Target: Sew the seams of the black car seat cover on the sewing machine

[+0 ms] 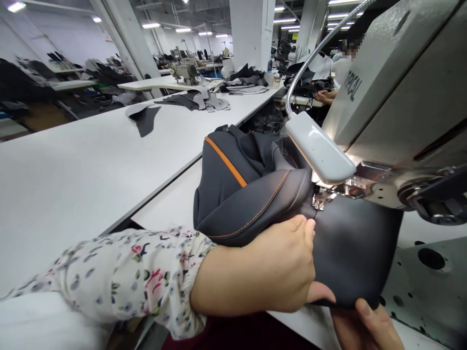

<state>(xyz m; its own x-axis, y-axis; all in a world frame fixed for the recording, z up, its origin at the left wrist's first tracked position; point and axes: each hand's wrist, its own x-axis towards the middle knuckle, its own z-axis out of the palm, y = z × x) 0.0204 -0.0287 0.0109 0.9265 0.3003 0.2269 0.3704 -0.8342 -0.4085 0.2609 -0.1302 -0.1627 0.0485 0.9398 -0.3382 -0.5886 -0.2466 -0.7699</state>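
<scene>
A dark grey leather-like cover (226, 209) with an orange strip and orange stitching lies bunched on the sewing table, left of the sewing machine (394, 97). Its smooth panel (357, 248) spreads below the presser foot (321, 200), with a seam running under the foot. My left hand (277, 265), in a floral sleeve, is closed on the material just in front of the foot, thumb pointing right. At the panel's near edge, my right hand (367, 323) pinches the cover, thumb on top and fingers underneath. The needle tip is too small to make out.
A white lamp (321, 148) on a flexible metal neck hangs beside the machine head. To the left stretches a long white table (73, 160) with grey cut pieces (204, 99) on it. Another sewing machine (184, 73) stands farther back. A co-worker's hands (324, 96) show behind the machine.
</scene>
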